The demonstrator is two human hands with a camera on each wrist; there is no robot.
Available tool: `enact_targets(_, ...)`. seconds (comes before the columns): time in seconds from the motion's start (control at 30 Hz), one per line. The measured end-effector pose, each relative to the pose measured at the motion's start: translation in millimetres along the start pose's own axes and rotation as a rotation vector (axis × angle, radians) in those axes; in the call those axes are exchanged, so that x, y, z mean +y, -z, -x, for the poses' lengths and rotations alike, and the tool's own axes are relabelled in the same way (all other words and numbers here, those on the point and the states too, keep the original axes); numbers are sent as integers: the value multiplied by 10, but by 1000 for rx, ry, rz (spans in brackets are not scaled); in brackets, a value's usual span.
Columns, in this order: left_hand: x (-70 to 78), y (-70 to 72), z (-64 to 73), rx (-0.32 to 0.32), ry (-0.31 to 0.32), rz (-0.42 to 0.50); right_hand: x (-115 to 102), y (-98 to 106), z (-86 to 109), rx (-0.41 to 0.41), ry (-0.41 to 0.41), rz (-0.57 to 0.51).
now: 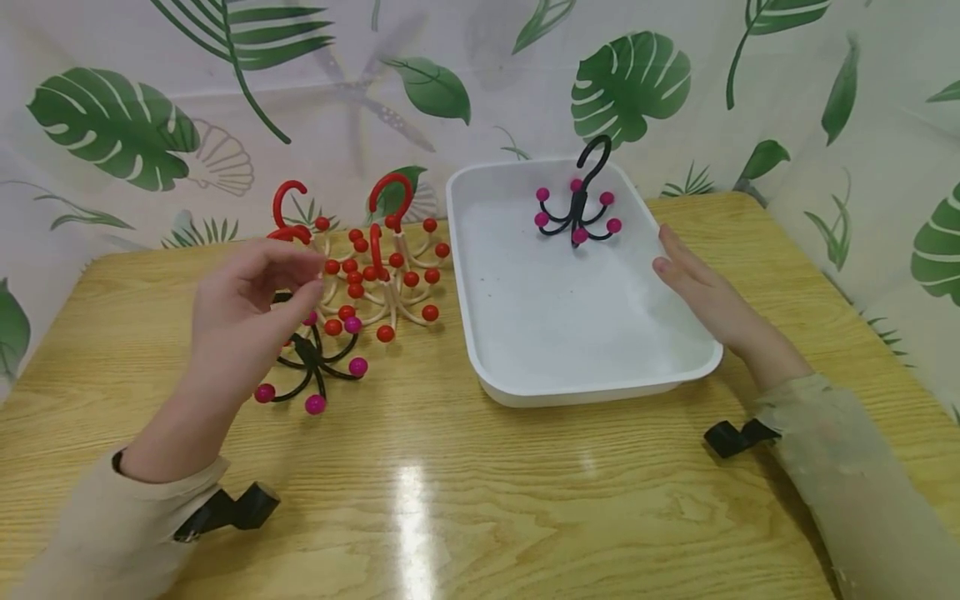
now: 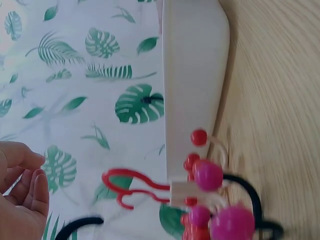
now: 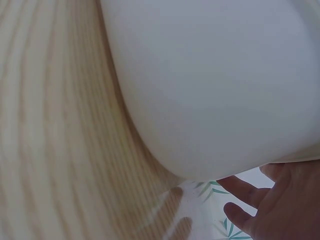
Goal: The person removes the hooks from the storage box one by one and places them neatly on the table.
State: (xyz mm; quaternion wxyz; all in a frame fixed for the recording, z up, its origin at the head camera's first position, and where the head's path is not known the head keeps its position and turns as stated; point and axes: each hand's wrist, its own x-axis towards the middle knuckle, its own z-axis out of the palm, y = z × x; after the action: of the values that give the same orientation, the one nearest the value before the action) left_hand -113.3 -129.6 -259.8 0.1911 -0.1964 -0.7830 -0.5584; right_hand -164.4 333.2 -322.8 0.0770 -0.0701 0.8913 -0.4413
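Note:
My left hand (image 1: 243,312) hovers over a black hook hanger with pink balls (image 1: 307,354) on the table, fingers loosely curled. In the left wrist view, a gap shows between the left fingers (image 2: 22,192) and the black hook tip (image 2: 80,227); nothing is held. Just behind stand several cream hangers with red hooks and red balls (image 1: 390,287). To the right is a white tray (image 1: 558,333) with another black, pink-balled hanger (image 1: 577,204) upright near its far end. My right hand (image 1: 708,292) rests against the tray's right side, fingers fairly straight.
The wooden table (image 1: 480,500) ends at a white wall covering (image 1: 495,75) with green leaf prints. The tray's far edge stands close to that wall. Black wrist cameras (image 1: 228,508) sit under both sleeves.

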Motion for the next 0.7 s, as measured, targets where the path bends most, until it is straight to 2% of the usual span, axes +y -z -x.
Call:
enact_targets(0.17, 48, -273, -87, -87, -37, 122, 2, 1, -11, -5, -2, -2)
enact_targets(0.33, 82, -554, -199, -156, -37, 203, 0, 4, -6, 3, 15, 2)
enact_targets(0.7, 158, -1074, -455, -247, 28, 297, 12, 5, -7, 8, 14, 6)
